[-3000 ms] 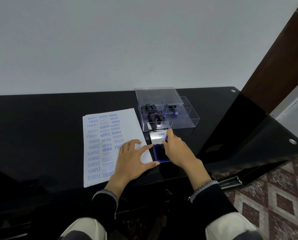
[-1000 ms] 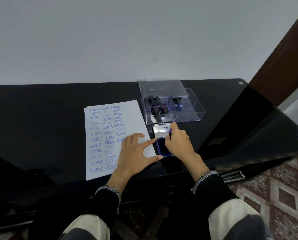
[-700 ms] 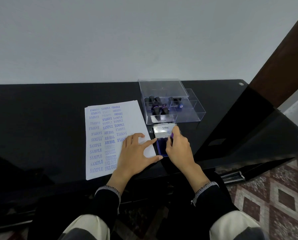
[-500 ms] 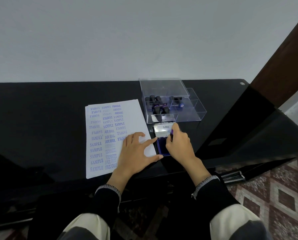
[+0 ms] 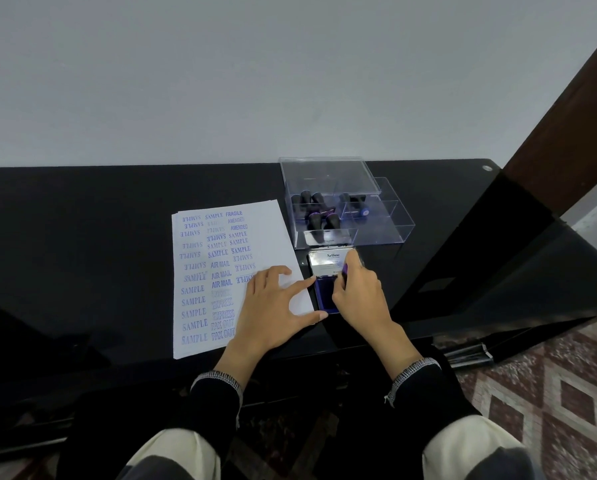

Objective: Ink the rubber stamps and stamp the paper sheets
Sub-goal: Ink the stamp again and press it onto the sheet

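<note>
Rubber stamp (image 5: 344, 270) pinched in right hand (image 5: 359, 299) over open ink pad (image 5: 325, 296), left hand (image 5: 272, 306) flat, fingers spread, on paper sheets (image 5: 220, 271) at pad's nine o'clock, clear stamp box (image 5: 345, 209) at twelve, black bench (image 5: 82, 237)

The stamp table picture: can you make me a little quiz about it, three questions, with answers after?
1. True or false: the left hand lies flat on the paper sheet.
2. Which word is printed at the sheet's top right? A) FRAGILE B) URGENT C) PAID
3. Fill in: the right hand holds a rubber stamp over the open ____.

Key: 1 true. 2 A. 3 ink pad. The spare stamps lie in the clear plastic box behind the pad.
</note>
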`<action>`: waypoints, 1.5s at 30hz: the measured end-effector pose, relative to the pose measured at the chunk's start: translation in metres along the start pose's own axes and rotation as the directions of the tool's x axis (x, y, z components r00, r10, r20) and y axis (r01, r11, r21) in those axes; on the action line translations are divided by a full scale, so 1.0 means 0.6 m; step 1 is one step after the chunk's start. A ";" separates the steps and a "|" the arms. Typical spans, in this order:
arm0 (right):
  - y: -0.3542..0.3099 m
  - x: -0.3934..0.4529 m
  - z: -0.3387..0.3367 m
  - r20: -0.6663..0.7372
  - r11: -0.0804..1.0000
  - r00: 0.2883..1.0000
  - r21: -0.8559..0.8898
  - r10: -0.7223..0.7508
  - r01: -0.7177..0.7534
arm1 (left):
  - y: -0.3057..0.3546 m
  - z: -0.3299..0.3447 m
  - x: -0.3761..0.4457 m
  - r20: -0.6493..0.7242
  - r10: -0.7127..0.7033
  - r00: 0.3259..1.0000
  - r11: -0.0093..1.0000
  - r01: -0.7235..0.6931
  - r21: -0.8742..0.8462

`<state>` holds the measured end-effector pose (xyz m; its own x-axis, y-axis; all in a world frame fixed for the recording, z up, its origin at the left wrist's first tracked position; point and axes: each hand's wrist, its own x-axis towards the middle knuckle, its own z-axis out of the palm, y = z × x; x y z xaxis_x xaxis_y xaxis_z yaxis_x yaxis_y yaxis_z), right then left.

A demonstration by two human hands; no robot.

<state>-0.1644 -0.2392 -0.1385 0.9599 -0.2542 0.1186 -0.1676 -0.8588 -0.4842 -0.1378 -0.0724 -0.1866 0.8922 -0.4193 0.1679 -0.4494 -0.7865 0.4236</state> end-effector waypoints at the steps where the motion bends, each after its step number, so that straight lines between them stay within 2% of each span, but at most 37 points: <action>1: 0.001 0.002 -0.002 0.011 1.000 1.000 0.011 0.005 -0.005 | 0.000 0.000 0.000 0.002 -0.001 1.000 1.000 0.001 -0.001; 6: -0.002 0.018 -0.012 0.069 1.000 0.997 0.008 0.022 -0.023 | 0.000 -0.001 0.002 -0.001 0.002 1.000 1.000 -0.002 0.010; 14: -0.002 0.001 0.005 -0.017 0.999 1.000 -0.042 -0.021 0.021 | 0.001 0.000 0.000 -0.016 0.006 1.000 1.000 -0.006 0.004; 22: -0.001 0.018 -0.007 0.054 1.000 0.998 -0.008 0.016 -0.016 | 0.001 -0.002 0.000 -0.012 0.009 1.000 1.000 -0.009 0.019; 30: 0.005 -0.012 0.008 -0.054 0.999 0.999 0.046 0.002 0.001 | 0.002 -0.002 -0.001 -0.014 0.008 1.000 1.000 -0.007 0.027; 40: -0.006 0.008 -0.008 0.031 0.999 0.999 -0.041 0.027 -0.026 | -0.001 0.002 0.001 -0.005 0.017 1.000 1.000 -0.017 0.011; 42: -0.005 0.011 -0.015 0.073 0.999 0.996 -0.027 0.049 -0.047 | 0.002 -0.005 0.003 0.016 0.004 1.000 0.999 -0.003 -0.039; 44: -0.003 0.014 -0.023 0.100 0.996 0.992 0.024 0.080 -0.083 | 0.003 -0.020 0.006 0.069 -0.055 0.996 0.965 0.070 -0.252; 45: -0.005 0.014 -0.028 0.088 0.993 0.992 0.064 0.096 -0.102 | 0.001 -0.032 0.007 0.100 -0.086 0.991 0.907 0.120 -0.404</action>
<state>-0.1599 -0.2462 -0.1219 0.9554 -0.2954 -0.0050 -0.2496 -0.7981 -0.5484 -0.1334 -0.0663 -0.1687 0.9185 -0.3933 0.0406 -0.2823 -0.5805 0.7638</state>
